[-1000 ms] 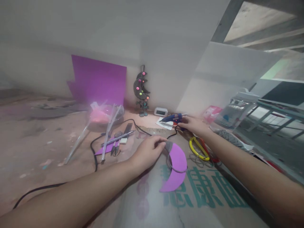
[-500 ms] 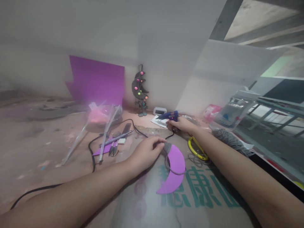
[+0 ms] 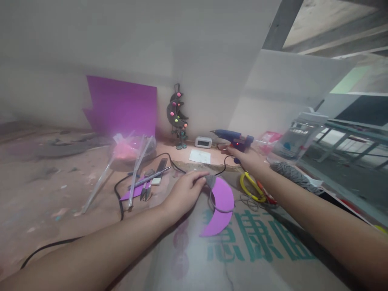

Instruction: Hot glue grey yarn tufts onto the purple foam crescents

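Note:
My left hand (image 3: 189,189) pinches the upper tip of a purple crescent moon cutout (image 3: 224,198). That tip is wrapped in grey yarn (image 3: 210,180), and a loose strand loops across the crescent. In my right hand (image 3: 242,157) is a blue glue gun (image 3: 233,137) with a small red light, its nozzle pointing left above the table. A black cord runs down from its handle. Below the nozzle lies a small white sheet (image 3: 200,156), apart from the gun.
A white digital clock (image 3: 203,142) and a finished moon hanging (image 3: 176,113) stand by the wall. Purple sheets (image 3: 124,105) lean at left. Glue sticks (image 3: 139,171), small scissors (image 3: 146,190), yellow-handled scissors (image 3: 251,188) and a grey yarn skein (image 3: 295,177) lie around the printed cardboard (image 3: 260,242).
My right hand has lifted the glue gun off the white sheet and moved it up and to the right. My left hand still holds the crescent in nearly the same place.

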Available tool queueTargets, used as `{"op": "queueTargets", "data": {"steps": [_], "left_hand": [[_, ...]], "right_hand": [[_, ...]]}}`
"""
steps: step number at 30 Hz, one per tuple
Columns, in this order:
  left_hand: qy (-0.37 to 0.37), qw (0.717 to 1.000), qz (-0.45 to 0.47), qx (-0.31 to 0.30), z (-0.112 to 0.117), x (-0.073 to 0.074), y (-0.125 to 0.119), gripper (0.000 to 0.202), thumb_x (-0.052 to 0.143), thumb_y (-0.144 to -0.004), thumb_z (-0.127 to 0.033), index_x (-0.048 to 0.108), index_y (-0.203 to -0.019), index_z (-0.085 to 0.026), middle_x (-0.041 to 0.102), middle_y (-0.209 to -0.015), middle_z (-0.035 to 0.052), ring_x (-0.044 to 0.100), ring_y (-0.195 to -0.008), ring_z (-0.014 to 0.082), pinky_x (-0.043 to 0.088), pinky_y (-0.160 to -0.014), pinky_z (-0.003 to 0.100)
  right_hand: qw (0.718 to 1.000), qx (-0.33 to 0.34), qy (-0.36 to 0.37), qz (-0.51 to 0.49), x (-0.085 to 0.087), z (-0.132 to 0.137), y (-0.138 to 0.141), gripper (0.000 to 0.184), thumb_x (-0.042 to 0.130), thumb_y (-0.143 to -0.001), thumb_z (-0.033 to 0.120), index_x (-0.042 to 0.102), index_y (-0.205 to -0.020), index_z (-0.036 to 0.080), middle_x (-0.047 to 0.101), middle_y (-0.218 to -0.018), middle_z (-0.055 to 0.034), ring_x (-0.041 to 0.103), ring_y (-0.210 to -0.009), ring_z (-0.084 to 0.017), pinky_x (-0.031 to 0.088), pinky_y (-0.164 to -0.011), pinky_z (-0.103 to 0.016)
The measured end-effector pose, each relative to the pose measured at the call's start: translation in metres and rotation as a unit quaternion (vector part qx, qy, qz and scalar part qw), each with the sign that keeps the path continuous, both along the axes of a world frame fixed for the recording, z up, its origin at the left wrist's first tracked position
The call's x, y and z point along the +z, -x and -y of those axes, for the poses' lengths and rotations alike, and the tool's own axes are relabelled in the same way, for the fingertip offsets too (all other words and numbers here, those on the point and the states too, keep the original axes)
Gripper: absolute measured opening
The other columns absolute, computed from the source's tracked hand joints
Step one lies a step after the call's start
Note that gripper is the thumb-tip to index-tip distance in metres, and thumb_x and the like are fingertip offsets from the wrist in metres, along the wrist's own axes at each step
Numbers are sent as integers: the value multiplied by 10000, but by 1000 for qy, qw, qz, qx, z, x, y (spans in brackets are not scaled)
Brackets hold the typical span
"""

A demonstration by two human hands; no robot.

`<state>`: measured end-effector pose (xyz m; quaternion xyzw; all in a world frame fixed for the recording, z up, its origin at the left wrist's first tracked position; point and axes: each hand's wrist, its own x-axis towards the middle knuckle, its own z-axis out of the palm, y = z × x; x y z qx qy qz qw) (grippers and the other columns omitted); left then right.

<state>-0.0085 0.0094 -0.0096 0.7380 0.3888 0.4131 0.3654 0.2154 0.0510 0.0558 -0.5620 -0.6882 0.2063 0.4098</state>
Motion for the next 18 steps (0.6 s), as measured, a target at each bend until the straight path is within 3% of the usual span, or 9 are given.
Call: {"op": "queueTargets", "data": {"steps": [6, 10, 13, 18], "left_hand": [[51, 998, 46, 3, -2, -1, 0, 247, 489, -877, -347, 637, -956, -166, 703, -955, 50, 634, -869, 184, 478, -771, 275], [54, 998, 40, 18, -2, 1, 1, 263, 477, -876, -394, 613, -860, -170, 679, -872, 28, 604, -796, 166, 443, -666, 241], [54, 998, 28, 11, -1, 3, 2, 303, 452, -881, -418, 583, -769, -168, 630, -765, 7, 574, -738, 152, 414, -617, 227], [32, 999, -21, -8, -3, 6, 6, 345, 404, -890, -412, 532, -679, -171, 533, -661, -11, 536, -690, 150, 394, -598, 230]], "right_hand": [[998, 51, -21, -19, -4, 52, -19, 264, 577, -836, 396, 664, -997, 205, 707, -1006, -66, 671, -894, -225, 536, -835, -373], [997, 11, -55, 58, -20, 76, -31, 220, 565, -847, 416, 641, -818, 212, 682, -807, -37, 653, -769, -211, 546, -740, -345], [990, -19, -73, 123, -35, 89, -35, 212, 558, -853, 428, 634, -814, 233, 681, -805, -30, 649, -790, -225, 551, -737, -364], [984, 65, -91, 140, -45, 104, -38, 179, 588, -834, 433, 649, -893, 276, 695, -877, -36, 660, -820, -241, 568, -713, -376]]}}
